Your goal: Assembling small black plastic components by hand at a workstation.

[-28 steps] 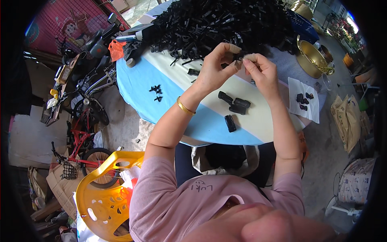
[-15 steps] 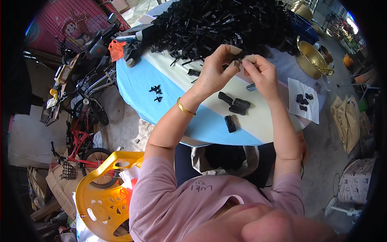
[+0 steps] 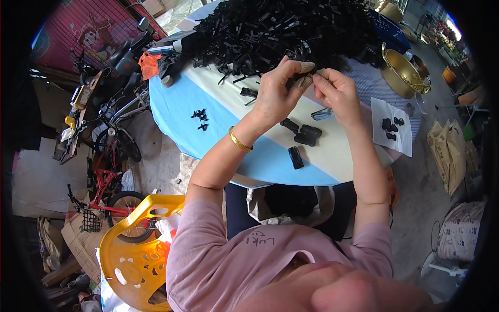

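Observation:
My left hand (image 3: 278,96) and my right hand (image 3: 338,96) meet in front of a big heap of black strip-like pieces (image 3: 280,36). Tan covers wrap some of the fingertips. Both hands are closed in a pinch, fingertip to fingertip; what sits between them is too small and hidden to name. Below the hands lie chunky black blocks (image 3: 308,136), and another black block (image 3: 296,157) is closer to me. A small bluish tool-like object (image 3: 322,114) rests beside my right wrist. Tiny black parts (image 3: 200,118) are grouped on the blue stripe to the left.
The round table has a striped cloth (image 3: 176,112). On its right, a white sheet (image 3: 382,109) bears several small black parts, near a brass-coloured basin (image 3: 392,78). An orange bag (image 3: 150,65) is at the far left edge. A yellow chair (image 3: 117,239) and a red bicycle (image 3: 106,179) stand left.
My right hand has turned slightly and its fingers have curled in more, leaving more of the bluish object uncovered. My left fingers have shifted a little; both hands stay together.

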Demonstrator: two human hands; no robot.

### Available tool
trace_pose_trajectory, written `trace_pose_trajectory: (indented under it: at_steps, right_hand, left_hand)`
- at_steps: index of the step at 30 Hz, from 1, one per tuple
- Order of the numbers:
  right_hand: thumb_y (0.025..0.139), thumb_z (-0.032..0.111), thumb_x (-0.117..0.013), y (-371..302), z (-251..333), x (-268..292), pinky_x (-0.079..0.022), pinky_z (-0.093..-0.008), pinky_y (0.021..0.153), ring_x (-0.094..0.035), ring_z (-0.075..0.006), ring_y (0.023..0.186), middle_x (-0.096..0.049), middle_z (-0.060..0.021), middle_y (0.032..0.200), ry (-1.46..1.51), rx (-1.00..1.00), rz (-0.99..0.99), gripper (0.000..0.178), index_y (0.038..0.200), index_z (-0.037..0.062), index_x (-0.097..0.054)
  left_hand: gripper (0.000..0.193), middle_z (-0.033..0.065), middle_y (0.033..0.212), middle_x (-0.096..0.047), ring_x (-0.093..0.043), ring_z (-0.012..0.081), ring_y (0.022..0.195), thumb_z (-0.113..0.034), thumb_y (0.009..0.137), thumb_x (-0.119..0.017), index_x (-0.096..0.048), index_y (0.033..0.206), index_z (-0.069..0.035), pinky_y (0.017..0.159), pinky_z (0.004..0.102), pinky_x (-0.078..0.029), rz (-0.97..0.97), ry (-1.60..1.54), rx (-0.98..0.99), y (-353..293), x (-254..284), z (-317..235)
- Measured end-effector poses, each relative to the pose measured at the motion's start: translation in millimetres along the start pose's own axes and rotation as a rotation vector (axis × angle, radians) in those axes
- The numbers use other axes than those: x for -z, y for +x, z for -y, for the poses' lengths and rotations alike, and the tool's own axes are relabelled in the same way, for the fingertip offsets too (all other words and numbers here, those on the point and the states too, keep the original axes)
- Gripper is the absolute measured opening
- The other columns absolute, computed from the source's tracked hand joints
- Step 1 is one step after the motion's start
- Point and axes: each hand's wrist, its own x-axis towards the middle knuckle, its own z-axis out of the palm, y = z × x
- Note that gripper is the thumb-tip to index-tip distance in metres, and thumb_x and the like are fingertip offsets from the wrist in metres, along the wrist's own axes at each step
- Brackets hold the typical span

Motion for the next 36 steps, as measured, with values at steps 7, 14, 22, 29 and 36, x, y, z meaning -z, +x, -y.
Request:
trace_pose_trajectory:
  at_steps: [7,14,22,29,36]
  right_hand:
    - [0.081,0.010,-0.063,6,-9,8,-0.040,-0.0149,0.058,-0.050,-0.0019,0.065,-0.058,0.0025,0.074,-0.388,0.381,-0.133,0.015,0.093,0.0020,-0.059]
    - [0.077,0.005,-0.065,0,-1,5,-0.046,-0.0169,0.066,-0.057,-0.0061,0.072,-0.061,-0.0007,0.079,-0.201,0.359,-0.077,0.017,0.092,-0.0003,-0.058]
    - [0.079,0.005,-0.062,5,0,9,-0.036,-0.0141,0.050,-0.048,-0.0015,0.059,-0.057,-0.0001,0.075,-0.160,0.082,-0.058,0.013,0.090,0.0011,-0.057]
    - [0.086,0.013,-0.055,4,0,12,-0.021,-0.0139,0.041,-0.033,0.0021,0.047,-0.054,0.0012,0.067,0.012,-0.037,0.019,0.014,0.091,0.0011,-0.060]
    - [0.087,0.015,-0.053,1,2,2,-0.035,-0.0151,0.052,-0.046,-0.0019,0.057,-0.056,0.0027,0.063,-0.115,0.068,-0.024,0.019,0.081,-0.0011,-0.063]
  left_hand:
    - [0.026,0.0180,0.105,-0.052,-0.059,0.0264,0.090,-0.002,0.087,-0.040,-0.036,0.113,0.002,0.081,0.0347,-0.051,-0.125,-1.093,0.497,14,12,2]
    - [0.035,0.0106,0.106,-0.052,-0.057,0.0205,0.095,-0.004,0.089,-0.042,-0.038,0.123,0.001,0.085,0.0325,-0.050,0.169,-0.930,0.564,5,9,10]
    - [0.035,0.0087,0.105,-0.055,-0.058,0.0157,0.091,-0.006,0.085,-0.055,-0.044,0.117,0.001,0.084,0.0274,-0.048,0.218,-0.442,0.295,0,-1,1]
    - [0.030,0.0064,0.098,-0.060,-0.056,0.0072,0.080,-0.004,0.081,-0.060,-0.046,0.107,-0.001,0.056,0.0168,-0.041,0.125,-0.470,0.360,4,0,3]
    - [0.025,0.0057,0.095,-0.060,-0.053,0.0044,0.074,-0.005,0.082,-0.060,-0.047,0.103,-0.001,0.052,0.0158,-0.038,0.088,-0.372,0.308,2,0,1]
